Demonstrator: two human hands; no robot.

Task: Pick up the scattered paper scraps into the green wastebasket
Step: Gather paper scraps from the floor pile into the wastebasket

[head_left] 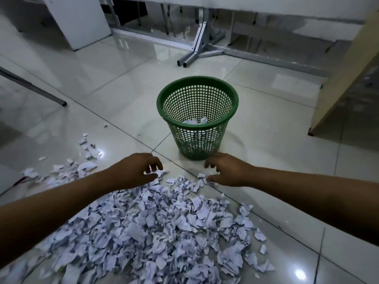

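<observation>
Paper scraps (155, 228) lying mostly in big heap on floor, camera side of green wastebasket (197, 117); few showing inside basket. Left hand (135, 171) and right hand (225, 171), fingers curled, raking heap's edge nearest wastebasket. Most work remaining.

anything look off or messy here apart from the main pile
Yes: stray paper scraps trail off to the left, away from the main pile. The green wastebasket stands upright, holding only a few scraps. Nothing looks damaged.
</observation>
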